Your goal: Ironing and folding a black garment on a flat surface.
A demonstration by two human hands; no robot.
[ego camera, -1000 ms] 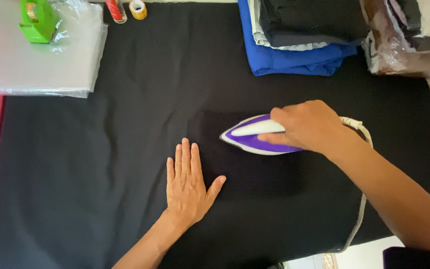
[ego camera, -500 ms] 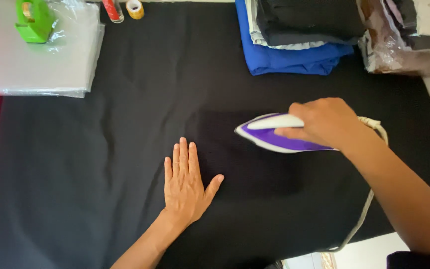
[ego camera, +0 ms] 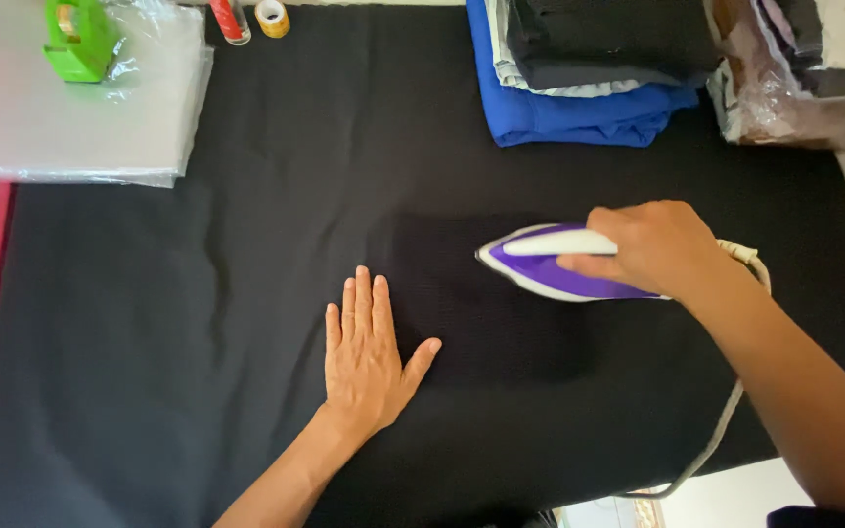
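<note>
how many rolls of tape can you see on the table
2: one in the green dispenser at the top left, one small yellow roll beside a red-capped tube. Others may be hidden.

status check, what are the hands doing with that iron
Right hand grips purple iron on black cloth. Left hand flat on cloth, apart from iron. Nothing in iron's way.

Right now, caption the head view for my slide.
Right hand presses a purple iron on black cloth; left hand lies flat beside it.
</note>
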